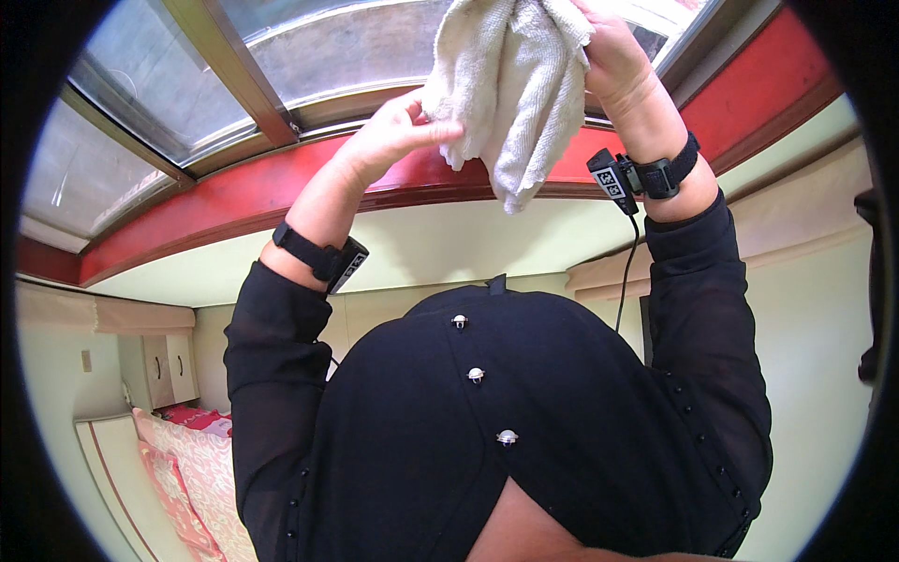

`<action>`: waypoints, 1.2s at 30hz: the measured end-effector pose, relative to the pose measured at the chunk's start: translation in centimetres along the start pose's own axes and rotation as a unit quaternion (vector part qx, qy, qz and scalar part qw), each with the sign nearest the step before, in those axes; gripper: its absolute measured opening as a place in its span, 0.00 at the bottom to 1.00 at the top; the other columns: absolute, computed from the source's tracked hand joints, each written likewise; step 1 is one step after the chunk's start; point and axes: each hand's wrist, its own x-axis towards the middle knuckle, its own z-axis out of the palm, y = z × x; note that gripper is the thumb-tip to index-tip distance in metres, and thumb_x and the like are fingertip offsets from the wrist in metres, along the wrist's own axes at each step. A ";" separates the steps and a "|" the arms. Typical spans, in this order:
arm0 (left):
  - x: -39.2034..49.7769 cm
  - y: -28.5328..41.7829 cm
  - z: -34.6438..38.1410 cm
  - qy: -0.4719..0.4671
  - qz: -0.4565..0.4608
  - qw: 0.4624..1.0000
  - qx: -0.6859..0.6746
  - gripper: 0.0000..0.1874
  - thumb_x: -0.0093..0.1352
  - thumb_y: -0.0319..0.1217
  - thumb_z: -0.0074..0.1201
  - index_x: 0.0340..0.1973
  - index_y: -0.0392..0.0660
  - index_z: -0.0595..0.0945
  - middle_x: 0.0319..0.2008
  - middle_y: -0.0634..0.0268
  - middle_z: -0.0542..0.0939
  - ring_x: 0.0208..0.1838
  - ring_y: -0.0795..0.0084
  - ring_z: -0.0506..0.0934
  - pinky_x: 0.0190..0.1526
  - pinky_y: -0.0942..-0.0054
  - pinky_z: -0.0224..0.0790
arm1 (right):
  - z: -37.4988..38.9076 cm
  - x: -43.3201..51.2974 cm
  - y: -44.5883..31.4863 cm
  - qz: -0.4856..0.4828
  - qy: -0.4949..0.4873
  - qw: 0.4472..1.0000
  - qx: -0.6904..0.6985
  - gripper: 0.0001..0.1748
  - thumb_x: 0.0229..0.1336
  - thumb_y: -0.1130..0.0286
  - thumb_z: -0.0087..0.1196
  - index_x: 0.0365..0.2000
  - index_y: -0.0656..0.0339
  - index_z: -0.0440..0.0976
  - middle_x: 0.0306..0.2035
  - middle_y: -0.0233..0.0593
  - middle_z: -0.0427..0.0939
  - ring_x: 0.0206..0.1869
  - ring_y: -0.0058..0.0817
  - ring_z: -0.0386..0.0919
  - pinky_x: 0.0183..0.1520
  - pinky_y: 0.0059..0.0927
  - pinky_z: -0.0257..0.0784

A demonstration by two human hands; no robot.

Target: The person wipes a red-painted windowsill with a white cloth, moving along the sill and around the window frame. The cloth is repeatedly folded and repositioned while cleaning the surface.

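Note:
A white terry towel (520, 91) hangs in loose folds in front of the window, its lower corner dangling past the red wooden sill (414, 172). Its upper right side is in the grip of my right hand (618, 60), whose fingers are partly hidden by the cloth and the picture's top edge. Lower down, my left hand (397, 133) has the towel's left edge, with the thumb lying over the front of the fabric. Both forearms are raised and reach away from my body.
Metal-framed sliding window panes (168, 91) stand behind the towel. A strapped device sits on each wrist, and a black cable (627, 274) hangs from the right one (612, 181). At lower left are a bed with pink patterned bedding (204, 478) and a cabinet (168, 365).

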 end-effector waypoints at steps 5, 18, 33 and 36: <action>0.1 0.5 -1.4 0.142 0.079 0.978 -0.128 0.23 0.76 0.33 0.52 0.64 0.35 0.74 0.60 0.62 0.80 0.63 0.70 0.76 0.67 0.67 0.65 | -0.8 -0.7 -1.7 -0.027 -0.039 0.999 -0.025 0.15 0.70 0.72 0.54 0.54 0.65 0.75 0.48 0.45 0.83 0.46 0.35 0.84 0.52 0.39 0.83; 1.7 4.7 -3.9 0.196 0.079 0.971 -0.109 0.15 0.76 0.33 0.55 0.55 0.39 0.80 0.48 0.66 0.84 0.49 0.78 0.81 0.50 0.76 0.74 | -5.4 -2.7 -2.1 -0.051 0.124 0.934 -0.332 0.18 0.68 0.66 0.59 0.52 0.67 0.79 0.39 0.34 0.84 0.41 0.22 0.81 0.46 0.27 0.77; -4.0 -1.0 -1.5 -0.053 -0.038 0.932 0.355 0.16 0.69 0.28 0.59 0.52 0.42 0.84 0.52 0.52 0.84 0.61 0.57 0.79 0.63 0.63 0.72 | -8.2 -12.4 3.3 0.055 0.076 0.721 -0.686 0.18 0.63 0.64 0.62 0.53 0.56 0.80 0.55 0.42 0.79 0.61 0.37 0.76 0.65 0.37 0.72; -2.4 -2.6 0.7 0.010 0.076 0.908 0.412 0.19 0.70 0.34 0.61 0.55 0.43 0.82 0.56 0.51 0.82 0.61 0.49 0.78 0.63 0.58 0.71 | -7.8 -11.9 6.1 -0.055 0.038 0.637 -0.768 0.27 0.64 0.56 0.61 0.59 0.55 0.76 0.62 0.48 0.74 0.66 0.45 0.71 0.70 0.44 0.65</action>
